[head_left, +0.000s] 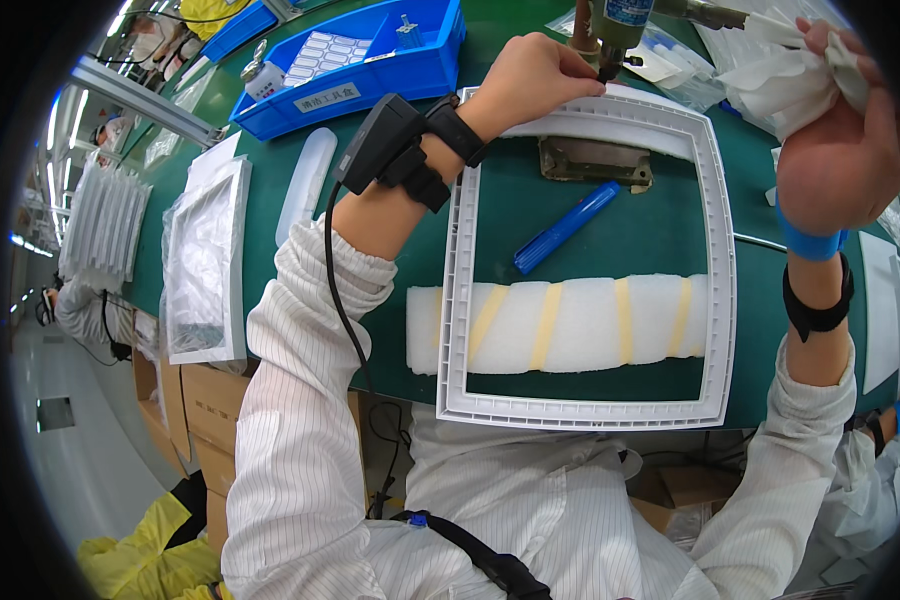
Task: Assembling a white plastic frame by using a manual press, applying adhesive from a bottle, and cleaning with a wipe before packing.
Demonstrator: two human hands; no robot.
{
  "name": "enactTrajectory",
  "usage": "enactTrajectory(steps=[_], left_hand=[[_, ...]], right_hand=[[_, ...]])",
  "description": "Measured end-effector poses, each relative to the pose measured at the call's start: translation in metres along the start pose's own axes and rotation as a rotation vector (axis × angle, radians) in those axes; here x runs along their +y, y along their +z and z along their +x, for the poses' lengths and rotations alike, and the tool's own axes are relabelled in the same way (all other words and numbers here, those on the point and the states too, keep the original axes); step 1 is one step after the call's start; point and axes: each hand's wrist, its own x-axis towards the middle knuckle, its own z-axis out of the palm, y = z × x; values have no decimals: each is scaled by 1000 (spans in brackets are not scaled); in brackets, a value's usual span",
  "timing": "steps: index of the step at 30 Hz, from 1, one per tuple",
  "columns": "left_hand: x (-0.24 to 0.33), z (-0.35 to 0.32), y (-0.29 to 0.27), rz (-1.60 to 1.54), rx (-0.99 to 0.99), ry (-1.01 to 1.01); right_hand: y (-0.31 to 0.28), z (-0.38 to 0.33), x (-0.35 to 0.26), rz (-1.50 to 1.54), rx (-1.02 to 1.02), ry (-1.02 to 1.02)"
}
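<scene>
White frame (722, 250): lies over the green worktop (510, 190), directly before the person, in the head view.
Left hand (532, 78): thumb and fingers close together at the frame's far edge, just beside an upright tool (620, 35), perhaps to steady that edge; whether they pinch anything cannot be told.
Right hand (838, 160): fingers curl around crumpled white wrap (785, 88), right of the frame, seemingly keeping it clear.
Foam pad (590, 320): under the frame's near part, likely as cushioning.
Blue marker (567, 228): inside the frame's opening, near a metal bracket (595, 160).
</scene>
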Motion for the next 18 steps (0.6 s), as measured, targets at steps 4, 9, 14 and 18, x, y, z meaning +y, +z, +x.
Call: enactTrajectory(steps=[4,9,14,18], left_hand=[[-3,0,1,2,2,-2],[-3,-1,1,7,2,6],[-4,-1,2,20,11,11],[-7,-2,1,13,15,2]], right_hand=[[-25,-9,12,231,-169,-34],[-23,-14,7,254,-188,-42],[-23,-13,4,250,-224,-62],[-24,-15,6,273,-222,-46]])
